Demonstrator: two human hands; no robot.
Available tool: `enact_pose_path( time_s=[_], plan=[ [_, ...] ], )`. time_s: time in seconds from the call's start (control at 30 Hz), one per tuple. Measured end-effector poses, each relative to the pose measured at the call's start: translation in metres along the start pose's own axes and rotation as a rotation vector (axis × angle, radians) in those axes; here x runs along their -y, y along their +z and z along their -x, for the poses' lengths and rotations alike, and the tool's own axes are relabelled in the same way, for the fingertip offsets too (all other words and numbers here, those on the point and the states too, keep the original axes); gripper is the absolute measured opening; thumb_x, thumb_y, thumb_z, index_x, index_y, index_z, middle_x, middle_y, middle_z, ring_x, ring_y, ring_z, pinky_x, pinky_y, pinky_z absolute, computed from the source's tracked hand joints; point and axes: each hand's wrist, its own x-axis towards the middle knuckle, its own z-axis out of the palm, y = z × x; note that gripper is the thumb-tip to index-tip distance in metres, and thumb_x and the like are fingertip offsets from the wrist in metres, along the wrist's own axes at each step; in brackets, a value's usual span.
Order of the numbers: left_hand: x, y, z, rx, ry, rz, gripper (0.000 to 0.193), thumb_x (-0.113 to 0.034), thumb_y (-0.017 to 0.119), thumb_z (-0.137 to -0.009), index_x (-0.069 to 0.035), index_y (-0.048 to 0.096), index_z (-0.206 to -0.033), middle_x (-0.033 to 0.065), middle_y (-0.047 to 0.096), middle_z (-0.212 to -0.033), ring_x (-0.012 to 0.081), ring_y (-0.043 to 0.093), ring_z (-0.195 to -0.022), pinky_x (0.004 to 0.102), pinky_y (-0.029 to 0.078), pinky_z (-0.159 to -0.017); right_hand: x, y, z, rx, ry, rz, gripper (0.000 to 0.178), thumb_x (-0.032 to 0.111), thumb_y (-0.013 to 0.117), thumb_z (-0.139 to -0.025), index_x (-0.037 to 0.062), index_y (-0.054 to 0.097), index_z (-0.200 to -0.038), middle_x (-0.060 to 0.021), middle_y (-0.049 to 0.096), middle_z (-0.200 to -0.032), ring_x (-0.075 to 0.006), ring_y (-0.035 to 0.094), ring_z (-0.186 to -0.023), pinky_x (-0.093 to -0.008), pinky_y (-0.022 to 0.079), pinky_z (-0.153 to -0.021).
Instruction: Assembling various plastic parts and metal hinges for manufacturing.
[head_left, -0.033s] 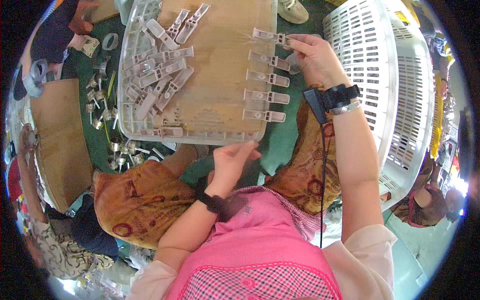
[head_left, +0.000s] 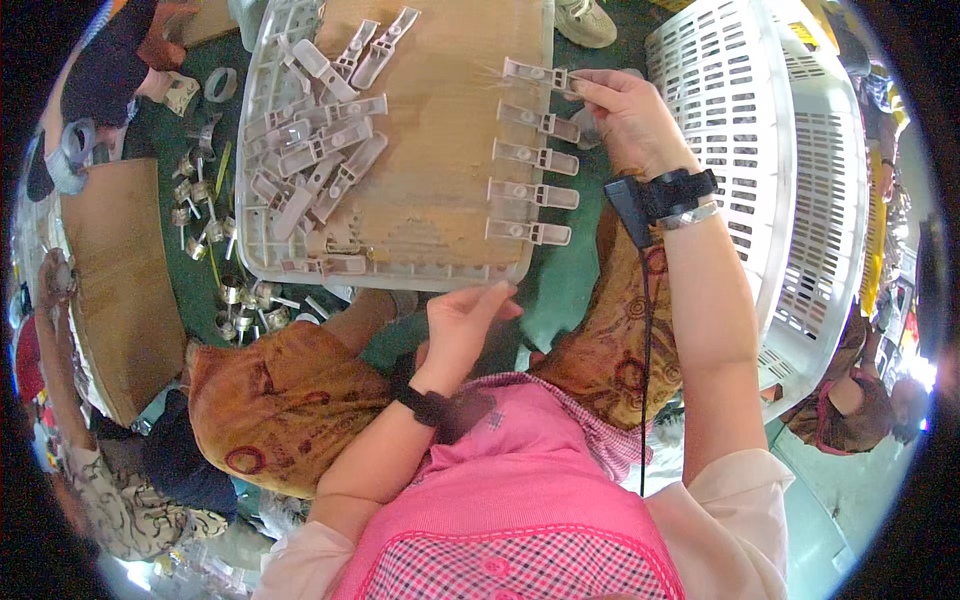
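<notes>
A: In the head view, where is the clip, and how are the hands?

B: The top clip (head_left: 535, 73) is in the upper part of the frame, slightly right of centre, at the right edge of the brown board (head_left: 440, 190). The right hand (head_left: 638, 118) pinches its right end between thumb and finger. The left hand (head_left: 462, 325), near the middle of the frame, has bent fingers with the tips close together; whether they hold something small, I cannot tell.

A: How can this step be done well?

B: In my judgement, the pinch should be light, and the clip should lie about parallel with the four lower clips (head_left: 535, 157), with a similar gap. The palm should not brush the nearest one, because it could turn.

A: And the containers?

B: The board rests on a white plastic crate (head_left: 256, 240). At the upper left, a heap of clips (head_left: 325, 148) lies crosswise on it. At the upper right stands a white slotted basket (head_left: 720, 120); its contents I cannot tell.
</notes>
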Motion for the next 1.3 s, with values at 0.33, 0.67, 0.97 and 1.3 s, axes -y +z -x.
enact_pose_path(
  time_s=[0.33,0.67,0.97,1.3],
  plan=[
    [0.001,-0.002,-0.001,0.018,0.015,0.003,0.020,-0.016,0.063,-0.087,0.003,0.069,-0.088,0.0097,0.069,-0.077,0.0132,0.064,-0.070,0.0268,0.049,-0.070,-0.006,0.004,-0.005,-0.032,0.041,0.047,0.024,0.013,0.066,-0.082,-0.0009,0.066,-0.101,-0.0010,0.066,-0.086,-0.0073,0.048,-0.069,-0.0209,0.039,-0.066],
    [0.004,-0.002,-0.002,0.030,0.038,0.044,0.021,-0.017,0.063,-0.087,0.003,0.069,-0.089,0.0096,0.068,-0.077,0.0132,0.064,-0.069,0.0268,0.049,-0.069,-0.010,0.002,-0.010,0.003,0.027,0.083,0.023,0.014,0.067,-0.082,-0.0002,0.067,-0.100,0.0003,0.065,-0.084,-0.0077,0.046,-0.069,-0.0211,0.039,-0.066],
    [0.001,0.000,-0.001,0.015,0.022,-0.010,0.019,-0.015,0.062,-0.087,0.002,0.070,-0.086,0.0088,0.068,-0.075,0.0122,0.063,-0.069,0.0264,0.049,-0.070,-0.015,0.000,-0.010,-0.024,0.024,0.122,0.023,0.014,0.067,-0.082,0.0002,0.067,-0.100,-0.0007,0.065,-0.085,-0.0084,0.047,-0.069,-0.0218,0.040,-0.066],
    [0.013,-0.003,-0.008,0.004,0.054,0.033,0.021,-0.018,0.064,-0.086,0.002,0.070,-0.083,0.0077,0.068,-0.073,0.0110,0.062,-0.067,0.0261,0.049,-0.068,0.021,0.015,0.005,-0.053,-0.053,0.314,0.037,0.020,0.067,-0.080,-0.0017,0.063,-0.109,-0.0091,0.066,-0.098,-0.0152,0.058,-0.083,-0.0275,0.045,-0.075]
  ],
)
